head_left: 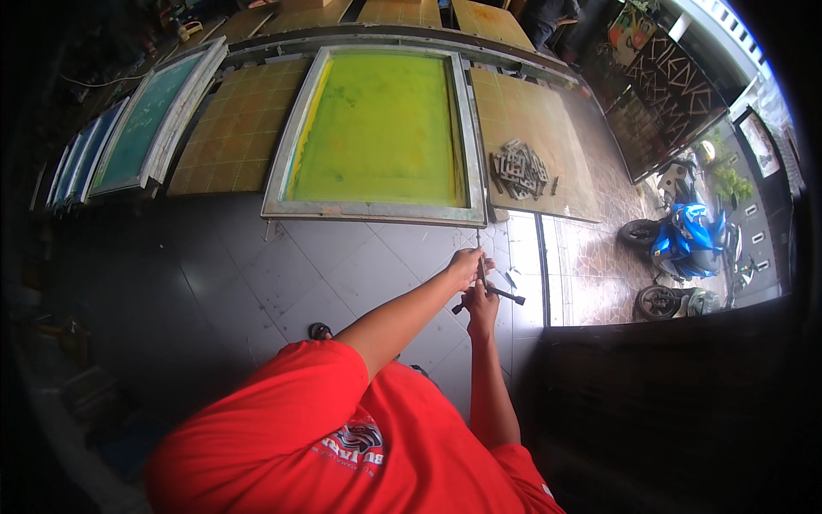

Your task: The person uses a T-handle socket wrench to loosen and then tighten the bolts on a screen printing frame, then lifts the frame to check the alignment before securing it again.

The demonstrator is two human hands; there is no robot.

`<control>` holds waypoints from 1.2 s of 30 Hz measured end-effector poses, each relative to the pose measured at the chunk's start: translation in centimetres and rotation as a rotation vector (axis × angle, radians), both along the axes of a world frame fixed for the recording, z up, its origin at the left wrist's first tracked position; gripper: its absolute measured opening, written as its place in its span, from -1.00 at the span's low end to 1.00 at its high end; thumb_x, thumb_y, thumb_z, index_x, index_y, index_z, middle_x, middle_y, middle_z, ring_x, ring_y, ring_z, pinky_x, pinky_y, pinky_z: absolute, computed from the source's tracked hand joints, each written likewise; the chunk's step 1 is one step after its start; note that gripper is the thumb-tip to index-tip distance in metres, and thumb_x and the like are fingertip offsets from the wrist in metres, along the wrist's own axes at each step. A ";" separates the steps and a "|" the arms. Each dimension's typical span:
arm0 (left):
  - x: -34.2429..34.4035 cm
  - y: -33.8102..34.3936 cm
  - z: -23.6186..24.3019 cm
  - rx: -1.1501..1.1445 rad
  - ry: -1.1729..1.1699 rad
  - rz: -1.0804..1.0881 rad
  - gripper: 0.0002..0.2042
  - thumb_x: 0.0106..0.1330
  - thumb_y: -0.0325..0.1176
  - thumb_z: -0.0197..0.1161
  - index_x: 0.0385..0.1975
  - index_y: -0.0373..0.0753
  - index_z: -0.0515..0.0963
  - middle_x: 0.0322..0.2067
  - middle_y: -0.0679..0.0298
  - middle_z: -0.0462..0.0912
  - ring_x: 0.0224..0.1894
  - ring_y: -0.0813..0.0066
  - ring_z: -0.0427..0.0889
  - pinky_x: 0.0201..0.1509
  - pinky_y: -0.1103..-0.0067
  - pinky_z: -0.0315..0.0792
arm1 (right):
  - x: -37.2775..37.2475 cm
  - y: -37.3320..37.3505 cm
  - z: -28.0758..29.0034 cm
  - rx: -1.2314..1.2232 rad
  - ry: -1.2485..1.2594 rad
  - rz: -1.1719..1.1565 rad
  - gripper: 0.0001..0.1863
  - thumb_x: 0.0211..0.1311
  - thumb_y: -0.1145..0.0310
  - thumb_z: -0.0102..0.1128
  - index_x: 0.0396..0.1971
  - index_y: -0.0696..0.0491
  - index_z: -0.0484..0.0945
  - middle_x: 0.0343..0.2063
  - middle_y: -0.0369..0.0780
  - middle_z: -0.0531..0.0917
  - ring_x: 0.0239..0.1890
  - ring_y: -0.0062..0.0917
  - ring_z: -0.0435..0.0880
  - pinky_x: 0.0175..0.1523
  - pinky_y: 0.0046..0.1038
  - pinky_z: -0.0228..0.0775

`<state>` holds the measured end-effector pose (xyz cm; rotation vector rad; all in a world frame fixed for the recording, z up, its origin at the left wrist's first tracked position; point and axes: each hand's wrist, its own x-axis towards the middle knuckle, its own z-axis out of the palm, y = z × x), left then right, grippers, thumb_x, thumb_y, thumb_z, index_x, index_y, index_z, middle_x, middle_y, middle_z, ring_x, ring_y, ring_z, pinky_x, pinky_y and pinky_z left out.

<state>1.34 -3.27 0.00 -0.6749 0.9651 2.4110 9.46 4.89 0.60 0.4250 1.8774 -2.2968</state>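
Both my hands are at the near right corner of a large screen-printing frame (368,211) with yellow-green mesh (385,128). A dark T-handle socket wrench (507,296) points toward a thin bolt (479,235) that sticks out of that corner. My left hand (465,267) is closed around the wrench's shaft near its far end. Closer to me, my right hand (482,306) grips the wrench where its cross arms meet. The fingers partly cover the shaft, so I cannot tell whether the socket sits on the bolt.
Right of the frame, a pile of small metal pieces (521,170) lies on a brown board (548,128). Teal and blue frames (145,120) lean along the left. Grey tiled floor (240,265) stretches below me. Parked motorcycles (689,240) stand at the right. At the top, a person (546,21) is partly visible.
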 end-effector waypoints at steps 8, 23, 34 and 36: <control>-1.8 1.1 0.7 -0.393 0.017 -0.145 -0.79 0.33 -0.32 -0.02 -0.44 -0.34 0.41 -0.54 0.16 0.55 -0.52 0.41 0.59 -0.50 0.61 0.50 | 0.8 0.5 3.4 1.527 0.460 0.132 -0.67 0.04 0.46 0.08 -0.11 0.04 0.43 -0.30 -0.14 0.51 -0.13 -0.35 0.44 0.02 -0.26 0.21; -1.1 -0.2 -0.9 0.043 0.044 -0.118 -0.73 0.39 -0.27 -0.14 -0.32 -0.39 0.36 -0.37 0.08 0.56 -0.34 0.37 0.60 -0.28 0.56 0.53 | -0.2 0.4 1.1 -0.186 -0.028 -0.123 -0.73 0.33 0.21 -0.08 -0.24 0.14 0.34 -0.51 -0.30 0.46 -0.54 -0.67 0.40 -0.43 -0.66 0.30; -0.7 0.8 0.4 -0.194 0.033 -0.059 -0.88 0.33 -0.36 -0.05 -0.22 -0.21 0.28 -0.44 0.17 0.53 -0.46 0.39 0.60 -0.47 0.53 0.51 | 3.5 1.1 5.1 1.378 0.716 0.005 -0.38 -0.15 0.65 0.02 0.08 0.14 0.27 -0.04 -0.04 0.38 0.03 -0.20 0.33 0.15 -0.18 0.09; -0.6 1.0 0.3 -0.099 0.052 -0.037 -0.89 0.35 -0.33 -0.07 -0.22 -0.19 0.28 -0.40 0.16 0.55 -0.39 0.39 0.62 -0.40 0.52 0.54 | 5.8 2.2 2.9 0.907 0.432 -0.154 -0.40 0.02 0.52 0.07 0.14 0.13 0.17 0.11 -0.02 0.25 0.14 -0.17 0.22 0.22 -0.18 0.04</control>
